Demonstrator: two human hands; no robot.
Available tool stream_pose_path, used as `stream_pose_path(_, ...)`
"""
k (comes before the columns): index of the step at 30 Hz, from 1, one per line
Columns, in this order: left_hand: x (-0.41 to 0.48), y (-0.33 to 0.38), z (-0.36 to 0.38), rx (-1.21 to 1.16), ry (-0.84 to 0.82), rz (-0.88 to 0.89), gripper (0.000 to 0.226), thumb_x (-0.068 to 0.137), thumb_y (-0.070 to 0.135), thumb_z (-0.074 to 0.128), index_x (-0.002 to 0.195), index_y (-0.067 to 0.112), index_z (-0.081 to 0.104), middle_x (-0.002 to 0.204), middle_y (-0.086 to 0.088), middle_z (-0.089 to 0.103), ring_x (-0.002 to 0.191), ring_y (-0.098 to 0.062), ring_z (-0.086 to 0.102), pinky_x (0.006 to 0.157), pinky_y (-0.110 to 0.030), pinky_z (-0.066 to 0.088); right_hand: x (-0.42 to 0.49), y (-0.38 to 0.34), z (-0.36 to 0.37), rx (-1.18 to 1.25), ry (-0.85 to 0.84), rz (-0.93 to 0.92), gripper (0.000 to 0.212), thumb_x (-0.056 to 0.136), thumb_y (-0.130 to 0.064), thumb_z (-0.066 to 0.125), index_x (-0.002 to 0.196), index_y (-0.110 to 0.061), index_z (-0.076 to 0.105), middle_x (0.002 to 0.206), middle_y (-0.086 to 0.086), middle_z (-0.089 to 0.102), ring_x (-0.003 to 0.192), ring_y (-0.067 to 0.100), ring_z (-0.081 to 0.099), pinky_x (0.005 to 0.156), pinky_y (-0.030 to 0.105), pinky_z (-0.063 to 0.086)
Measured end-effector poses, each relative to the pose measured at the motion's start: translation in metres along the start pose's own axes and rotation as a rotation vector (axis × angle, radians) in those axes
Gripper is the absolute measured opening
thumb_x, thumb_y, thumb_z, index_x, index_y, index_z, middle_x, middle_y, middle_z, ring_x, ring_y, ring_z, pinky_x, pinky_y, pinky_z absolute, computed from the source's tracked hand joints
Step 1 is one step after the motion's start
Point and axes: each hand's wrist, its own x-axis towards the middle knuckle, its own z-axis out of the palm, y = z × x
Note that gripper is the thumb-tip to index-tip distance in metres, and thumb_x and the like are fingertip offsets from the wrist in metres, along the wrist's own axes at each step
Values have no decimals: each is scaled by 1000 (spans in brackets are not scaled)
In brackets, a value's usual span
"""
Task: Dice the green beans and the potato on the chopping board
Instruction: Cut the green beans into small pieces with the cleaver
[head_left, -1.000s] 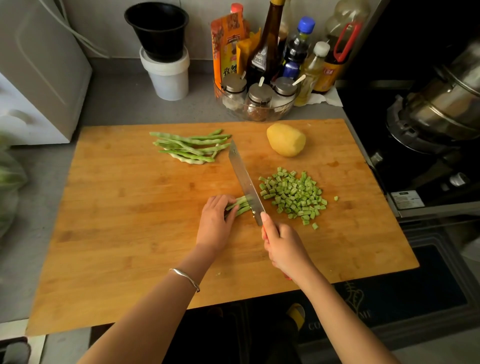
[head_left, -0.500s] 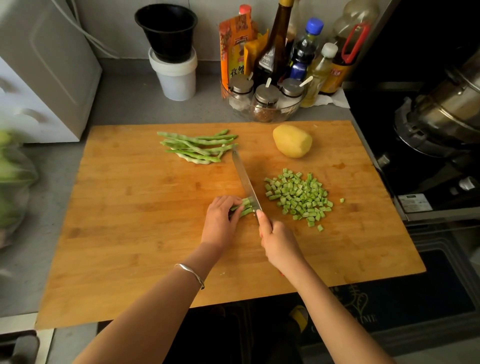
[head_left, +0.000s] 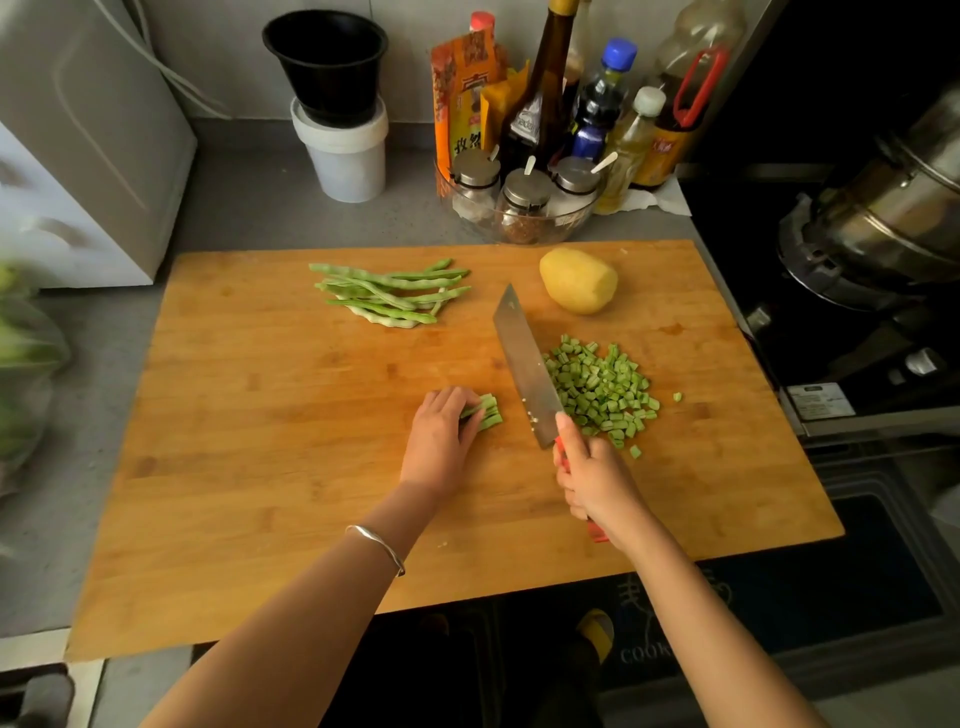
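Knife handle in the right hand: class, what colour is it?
Red; the knife handle peeks out of the right hand, clearest in the head view.

Dim, warm, soft light; dark right side; wide-angle bending and blur at left edge.

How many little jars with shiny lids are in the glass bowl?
3: the left jar, the middle jar nearest the chopping board, and the right jar. More could be hidden behind them.
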Motion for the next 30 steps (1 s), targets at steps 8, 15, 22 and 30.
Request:
stream_pose_path(8,12,1,3,9,-92,69,9,89,11,63,96,7,60,96,-6,64,85,-26,54,77,-32,41,-5,2,-8,42,9,-40,53,100,-53,37,65,-14,42,48,-1,29,36,14,25,41,22,18)
stream_pose_path(15,5,1,-6,-18,-60,9,24,88,28,64,107,13,61,103,2,63,94,-15,52,85,-31,43,-17,-4,9,65,-39,-111,53,100,-51,37,63,-13,42,45,-3,31,34,11,27,37,21,21)
stream_pose_path(22,-8,-5,-19,-3,-47,39,37,79,33,74,108,14,60,107,4,61,95,-11,49,84,-25,41,-8,-1,15,-82,21,-90,56,96,-60,36,63,-16,45,39,-8,35,38,12,34,45,26,26)
stream_pose_path(30,-14,-12,-20,60,-46,88,20,78,30,75,88,14,71,87,1,67,81,-17,60,70,-30,50,-7,6,21,-116,-31,-67,56,93,-64,37,65,-17,48,41,-8,38,39,11,35,46,26,26)
